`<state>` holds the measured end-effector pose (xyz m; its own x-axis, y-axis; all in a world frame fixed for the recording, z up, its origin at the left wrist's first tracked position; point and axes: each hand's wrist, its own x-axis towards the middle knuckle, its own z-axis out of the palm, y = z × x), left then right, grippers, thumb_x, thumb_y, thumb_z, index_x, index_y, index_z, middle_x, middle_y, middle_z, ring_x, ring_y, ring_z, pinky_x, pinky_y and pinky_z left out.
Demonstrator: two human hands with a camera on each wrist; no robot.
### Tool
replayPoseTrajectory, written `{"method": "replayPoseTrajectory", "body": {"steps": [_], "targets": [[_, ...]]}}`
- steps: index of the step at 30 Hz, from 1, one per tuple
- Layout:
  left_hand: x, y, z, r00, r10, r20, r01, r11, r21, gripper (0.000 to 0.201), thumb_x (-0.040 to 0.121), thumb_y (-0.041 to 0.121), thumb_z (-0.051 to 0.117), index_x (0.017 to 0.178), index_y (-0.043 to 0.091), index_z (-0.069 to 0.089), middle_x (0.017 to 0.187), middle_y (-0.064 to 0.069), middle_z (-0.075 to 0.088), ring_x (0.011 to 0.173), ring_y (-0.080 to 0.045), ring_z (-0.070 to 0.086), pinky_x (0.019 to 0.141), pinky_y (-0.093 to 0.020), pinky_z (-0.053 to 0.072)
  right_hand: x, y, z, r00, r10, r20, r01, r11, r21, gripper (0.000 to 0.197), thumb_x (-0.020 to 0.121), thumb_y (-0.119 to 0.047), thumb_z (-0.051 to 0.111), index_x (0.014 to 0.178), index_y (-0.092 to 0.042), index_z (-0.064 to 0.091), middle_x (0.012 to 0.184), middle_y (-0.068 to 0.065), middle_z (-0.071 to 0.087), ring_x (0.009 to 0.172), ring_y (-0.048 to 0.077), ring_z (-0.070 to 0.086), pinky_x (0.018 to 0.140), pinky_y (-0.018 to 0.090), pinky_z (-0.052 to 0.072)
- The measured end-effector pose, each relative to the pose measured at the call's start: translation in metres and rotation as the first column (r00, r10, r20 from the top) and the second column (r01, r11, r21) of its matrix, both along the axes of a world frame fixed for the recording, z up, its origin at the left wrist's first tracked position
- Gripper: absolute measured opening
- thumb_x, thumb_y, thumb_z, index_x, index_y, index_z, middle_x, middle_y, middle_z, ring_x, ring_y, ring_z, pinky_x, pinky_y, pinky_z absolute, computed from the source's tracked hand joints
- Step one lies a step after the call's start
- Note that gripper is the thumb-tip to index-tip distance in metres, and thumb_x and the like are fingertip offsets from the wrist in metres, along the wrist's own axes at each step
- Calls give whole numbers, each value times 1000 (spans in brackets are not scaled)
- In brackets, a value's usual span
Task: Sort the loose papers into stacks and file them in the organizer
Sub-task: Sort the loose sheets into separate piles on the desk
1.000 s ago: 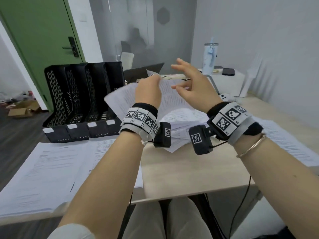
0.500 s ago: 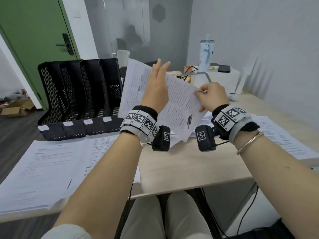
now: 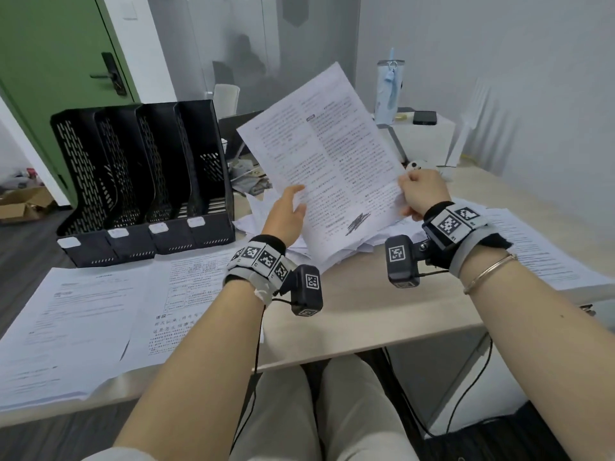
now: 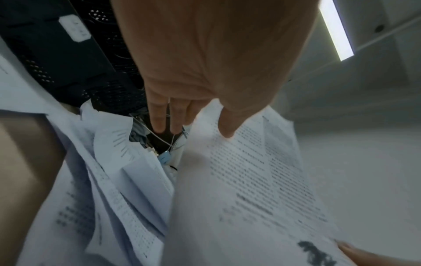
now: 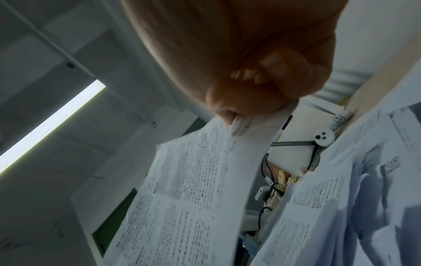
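A printed sheet (image 3: 329,168) stands tilted up in the air over the desk. My right hand (image 3: 414,191) pinches its lower right edge between thumb and curled fingers (image 5: 246,93). My left hand (image 3: 289,207) is at the sheet's left edge; its thumb (image 4: 227,129) rests on the printed face and its fingers (image 4: 159,122) are straight. Below lies a messy pile of loose papers (image 3: 352,244). The black four-slot organizer (image 3: 139,181) stands at the back left; what its slots hold is hidden.
Two sorted stacks (image 3: 73,314) (image 3: 186,294) lie on the wooden desk (image 3: 366,301) in front of the organizer. Another stack (image 3: 532,247) lies on the right. A bottle (image 3: 389,91) and a phone (image 3: 424,117) sit on a white box behind.
My right hand went from open to pinching the sheet's edge, and the sheet rose upright. My left hand slid from behind the sheet down to its left edge.
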<state>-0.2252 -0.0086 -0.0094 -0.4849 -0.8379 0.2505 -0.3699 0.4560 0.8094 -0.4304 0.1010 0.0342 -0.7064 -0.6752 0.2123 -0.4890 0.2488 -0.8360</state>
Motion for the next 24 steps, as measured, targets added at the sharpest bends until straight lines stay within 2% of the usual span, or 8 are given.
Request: {"method": "replayPoseTrajectory", "body": {"steps": [4,6,9,12,14,16,20,24], "targets": [[-7,1,1,996,13,-89,-7,998,69,39,96,5,44,134,16,45,141,-6,41,122,-25,50,101,-44,45,-11,7,-6,999,-28,32,27,999,44,31,97,-17,41,67,-12,46,65,7,55,29,8,48,28,11,27],[-13,6,0,996,6,-93,1,998,70,40,93,3,46,132,11,47,139,-8,45,119,-27,52,97,-45,48,-14,11,-10,996,-36,76,32,998,52,20,97,-20,44,88,-10,59,77,8,59,39,14,55,32,15,31],[-23,16,-4,993,28,-118,-21,998,60,43,92,-3,44,134,7,45,140,-8,44,106,-16,52,94,-28,47,-16,18,-15,982,-26,188,25,1000,9,35,94,-22,51,128,-15,47,110,1,52,54,17,64,40,23,40],[-33,27,-10,992,74,-98,-75,997,-8,47,91,-8,38,136,6,41,141,-10,40,117,-14,45,87,-6,28,-17,29,-20,993,-19,115,18,1000,11,37,91,-19,55,127,-13,51,95,4,57,53,17,54,41,22,41],[-41,35,-10,990,73,-121,-75,997,-16,51,89,-11,36,137,5,38,143,-11,36,130,-19,37,95,-9,25,-18,39,-27,990,36,137,-41,998,37,29,91,-19,55,119,-12,59,74,4,60,47,16,45,36,17,33],[-52,41,-7,986,59,-155,-58,998,9,55,88,-13,35,140,5,33,144,-11,31,133,-20,34,102,-14,27,-17,49,-30,977,125,175,-139,988,67,29,93,-19,54,121,-15,59,67,5,63,43,15,46,40,20,33],[-81,51,2,977,6,-214,1,999,35,58,88,-15,36,142,4,28,144,-11,27,133,-20,31,99,-9,22,-15,66,-33,922,314,226,-331,943,37,39,96,-22,53,134,-24,48,75,10,70,44,15,59,46,24,49],[-119,66,6,971,-59,-231,73,996,52,59,88,-13,37,143,5,26,145,-11,25,132,-18,31,97,-7,22,-29,79,-35,904,341,257,-342,939,-39,39,95,-24,54,133,-15,50,91,13,69,62,20,68,58,28,56]]}}
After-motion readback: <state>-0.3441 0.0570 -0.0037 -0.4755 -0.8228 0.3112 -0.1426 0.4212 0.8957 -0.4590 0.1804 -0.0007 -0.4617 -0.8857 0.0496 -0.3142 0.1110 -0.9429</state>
